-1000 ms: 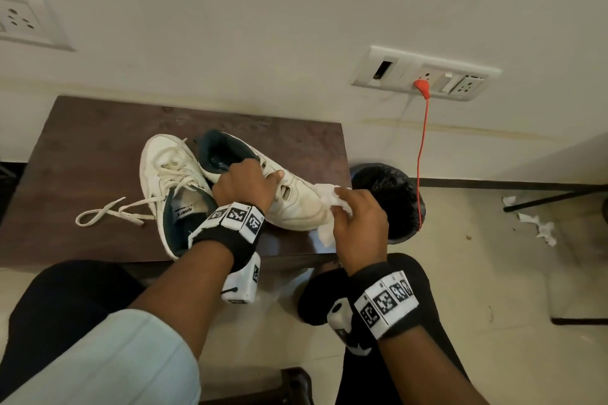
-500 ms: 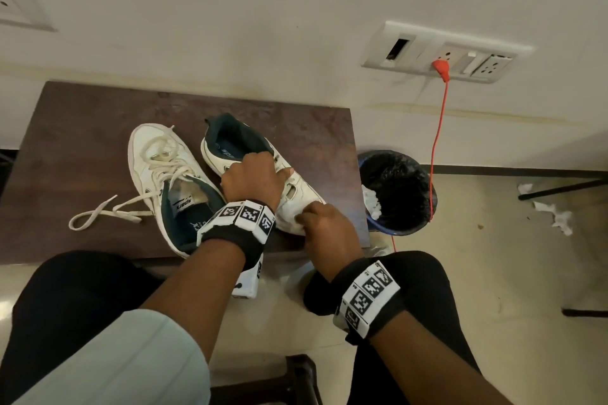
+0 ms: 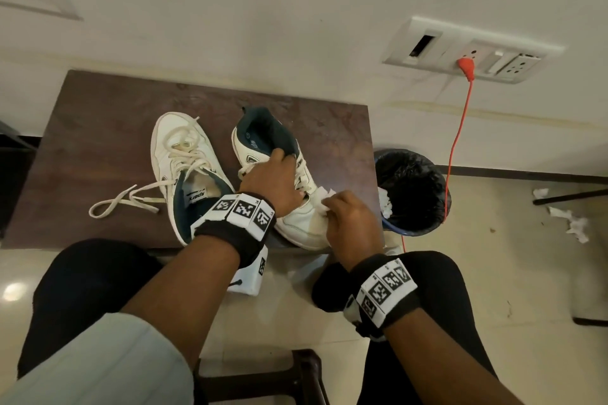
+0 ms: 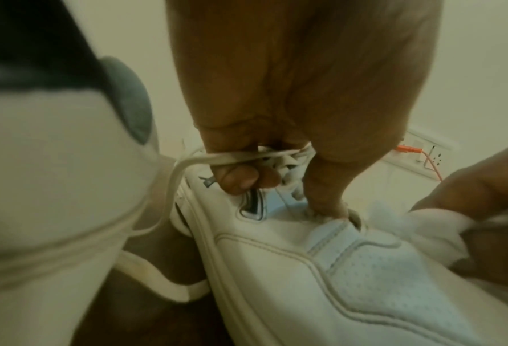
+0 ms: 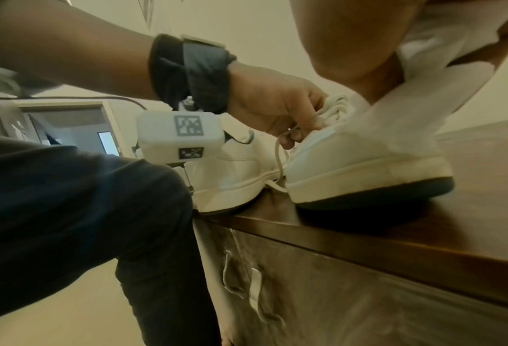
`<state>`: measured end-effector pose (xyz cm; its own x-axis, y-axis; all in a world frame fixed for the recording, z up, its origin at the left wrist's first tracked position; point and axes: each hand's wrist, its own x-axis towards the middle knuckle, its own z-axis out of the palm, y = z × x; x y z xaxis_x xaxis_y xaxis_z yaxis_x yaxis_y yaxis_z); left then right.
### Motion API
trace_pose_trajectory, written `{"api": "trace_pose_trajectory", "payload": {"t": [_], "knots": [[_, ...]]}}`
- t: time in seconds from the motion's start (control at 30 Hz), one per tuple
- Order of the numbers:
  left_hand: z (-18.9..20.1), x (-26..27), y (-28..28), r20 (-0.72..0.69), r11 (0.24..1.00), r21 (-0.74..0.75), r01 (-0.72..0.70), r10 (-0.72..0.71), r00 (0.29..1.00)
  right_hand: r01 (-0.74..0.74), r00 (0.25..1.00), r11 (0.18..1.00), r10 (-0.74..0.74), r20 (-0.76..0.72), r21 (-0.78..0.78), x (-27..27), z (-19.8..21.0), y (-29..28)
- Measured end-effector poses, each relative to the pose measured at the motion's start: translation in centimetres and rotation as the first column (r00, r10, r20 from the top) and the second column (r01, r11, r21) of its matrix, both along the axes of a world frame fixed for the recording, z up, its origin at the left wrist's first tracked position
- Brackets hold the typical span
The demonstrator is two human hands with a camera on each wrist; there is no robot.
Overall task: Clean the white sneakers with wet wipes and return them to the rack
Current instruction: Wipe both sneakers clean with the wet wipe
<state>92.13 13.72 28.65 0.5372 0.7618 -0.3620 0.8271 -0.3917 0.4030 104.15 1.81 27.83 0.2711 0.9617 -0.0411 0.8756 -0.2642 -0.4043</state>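
Your left hand (image 3: 274, 182) is curled round the laces of the right-side white sneaker (image 3: 297, 219) on the brown table (image 3: 98, 128) — holding it down. Your right hand (image 3: 353, 225) pinches a wet wipe (image 3: 324, 199) against its toe. The other sneaker (image 3: 179, 154) sits at about 9 o'clock from it, the bin (image 3: 418, 187) at 3 o'clock.

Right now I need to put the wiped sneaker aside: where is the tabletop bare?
Bare: the dark wooden tabletop left of the laced white sneaker, and the strip by the wall. Crowded: the near right corner, both hands on the held white sneaker.
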Motion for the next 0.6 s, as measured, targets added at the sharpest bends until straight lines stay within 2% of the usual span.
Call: {"api": "trace_pose_trajectory", "payload": {"t": [0.1, 0.2, 0.3, 0.43, 0.5, 0.6], "knots": [[0.2, 0.1, 0.5, 0.0, 1.0, -0.01, -0.004, 0.004, 1.0, -0.079, 0.997, 0.994, 0.08, -0.008, 0.08, -1.1, 0.2, -0.8], [0.6, 0.0, 0.6, -0.056, 0.998, 0.054, 0.021, -0.018, 0.998, -0.22, 0.975, 0.975, 0.22, 0.026, 0.026, -2.7, 1.1, -1.6], [1.1, -0.5, 0.4, -0.126, 0.995, 0.082, 0.053, -0.043, 0.991, -0.217, 0.976, 0.973, 0.217, -0.013, -0.073, -3.4, 1.9, -1.9], [1.6, -1.8, 1.0, -0.185, 0.986, 0.037, 0.161, -0.152, 0.971, -0.251, 0.965, 0.943, 0.261, 0.02, -0.22, -2.8, 2.5, -1.8], [1.9, -2.0, 1.6, -0.213, 0.978, 0.023, 0.208, -0.199, 0.957, -0.239, 0.968, 0.944, 0.251, 0.025, -0.227, -2.3, 2.5, -1.6], [2.1, -1.7, 1.9, -0.218, 0.974, 0.053, 0.219, -0.202, 0.955, -0.199, 0.975, 0.967, 0.212, 0.069, -0.16, -1.9, 2.3, -1.3]]}}
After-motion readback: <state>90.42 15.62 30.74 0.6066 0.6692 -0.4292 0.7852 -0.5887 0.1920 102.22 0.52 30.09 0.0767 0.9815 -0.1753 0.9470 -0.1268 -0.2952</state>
